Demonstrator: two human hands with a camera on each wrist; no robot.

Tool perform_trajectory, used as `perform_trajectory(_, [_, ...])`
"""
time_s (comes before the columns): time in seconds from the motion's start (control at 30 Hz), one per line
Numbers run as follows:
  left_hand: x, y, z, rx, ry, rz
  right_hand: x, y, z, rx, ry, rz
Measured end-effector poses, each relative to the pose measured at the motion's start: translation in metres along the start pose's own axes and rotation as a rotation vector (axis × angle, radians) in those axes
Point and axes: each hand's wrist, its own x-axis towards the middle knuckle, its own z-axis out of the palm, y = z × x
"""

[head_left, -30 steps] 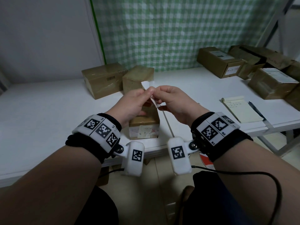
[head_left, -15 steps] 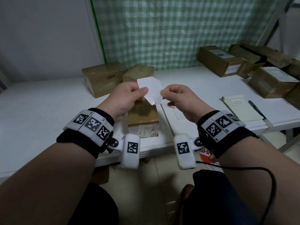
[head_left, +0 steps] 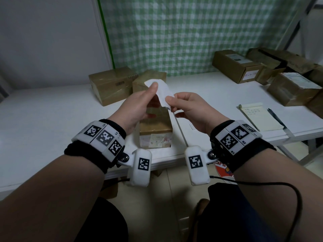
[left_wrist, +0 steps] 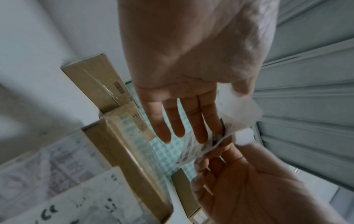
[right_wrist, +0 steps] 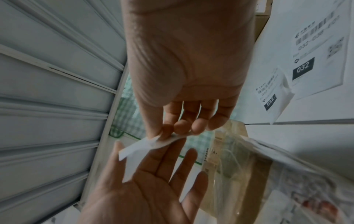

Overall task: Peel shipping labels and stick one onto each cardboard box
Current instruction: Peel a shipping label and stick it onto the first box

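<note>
A white shipping label [head_left: 163,92] hangs in the air between both hands, its blank side toward me. My left hand [head_left: 153,89] pinches its upper end with thumb against straight fingers; the printed side [left_wrist: 193,150] shows behind those fingers. My right hand [head_left: 170,103] pinches the lower end [right_wrist: 164,137] between thumb and forefinger. Just below the hands a small cardboard box [head_left: 155,126] stands at the front edge of the white table [head_left: 52,119], an old torn sticker on its near face. Whether a backing sheet is still attached, I cannot tell.
Two brown boxes [head_left: 111,84] [head_left: 150,79] sit behind the hands at the back. Several more boxes [head_left: 293,88], some labelled, crowd the right end. A notepad [head_left: 260,117] and pen [head_left: 276,117] lie front right. Loose printed labels [right_wrist: 318,53] lie on the table by my right hand.
The hands, close together a second ago, have moved apart and the label has opened out between them. My left hand has risen to the label's upper end.
</note>
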Motion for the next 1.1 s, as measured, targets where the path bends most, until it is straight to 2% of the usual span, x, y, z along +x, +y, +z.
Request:
perform_trajectory(0.1, [-0.005,0.005,0.002,-0.03,-0.007,0.015,0.001,-0.004,0.003,-0.009,0.019,-0.021])
perform_trajectory(0.3, [-0.001,0.0,-0.003,0.19,0.003,0.057,0.001,-0.003,0.0,-0.063,0.05,-0.032])
perform_trajectory(0.4, [-0.001,0.0,-0.004,0.19,0.01,0.065,0.0,-0.001,-0.002,-0.096,0.03,-0.03])
perform_trajectory(0.53, [-0.001,0.001,-0.009,0.181,-0.052,0.042,0.001,0.002,-0.003,-0.146,0.023,-0.028])
perform_trajectory(0.77, [-0.004,0.011,-0.025,0.284,-0.011,0.048,0.0,0.01,-0.019,-0.168,0.15,-0.003])
perform_trajectory(0.87, [-0.003,0.014,-0.022,0.332,0.073,0.145,0.001,0.002,-0.014,-0.138,0.228,-0.007])
perform_trajectory(0.93, [-0.001,0.014,-0.021,0.406,0.148,0.248,0.002,-0.005,-0.013,-0.029,0.245,0.022])
perform_trajectory(1.03, [0.0,0.013,-0.019,0.614,0.189,0.431,0.003,-0.017,-0.012,0.132,0.172,0.096])
perform_trajectory(1.1, [0.0,0.009,-0.016,0.733,0.176,0.573,0.002,-0.022,-0.01,0.136,0.116,0.088])
